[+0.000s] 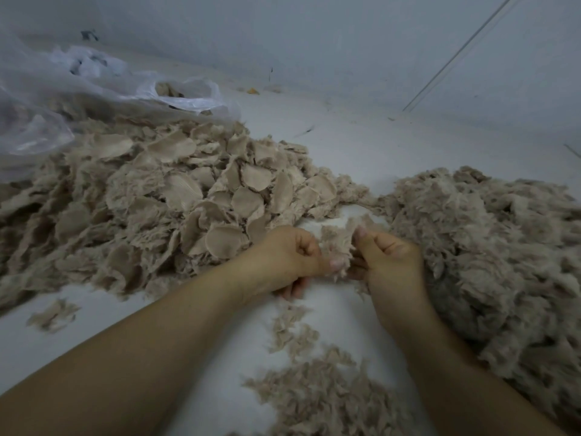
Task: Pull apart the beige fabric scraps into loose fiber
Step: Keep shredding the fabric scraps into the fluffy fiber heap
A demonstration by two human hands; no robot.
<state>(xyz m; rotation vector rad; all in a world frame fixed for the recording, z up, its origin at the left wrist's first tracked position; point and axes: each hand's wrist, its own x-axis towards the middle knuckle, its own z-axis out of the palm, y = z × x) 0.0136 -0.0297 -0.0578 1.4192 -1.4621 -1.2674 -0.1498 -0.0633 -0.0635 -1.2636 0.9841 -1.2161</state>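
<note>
Matt, fuzzy beige cloth scraps [176,196] and fluffy loose fiber [490,234] beside a glossy, crinkled clear plastic bag [56,99].

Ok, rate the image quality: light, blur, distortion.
Head view: dim, flat, bluish light, no glare; wide-angle bend curves the wall line; scrap pile fairly sharp; left hand, right hand and forearms slightly soft; fiber smeared toward the edge.

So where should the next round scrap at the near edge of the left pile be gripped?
Pinch the round scrap at opposite rim edges, coming from above on the near side: it lies flat-faced atop the pile, its thin fuzzy rim exposed toward the left hand.
</note>
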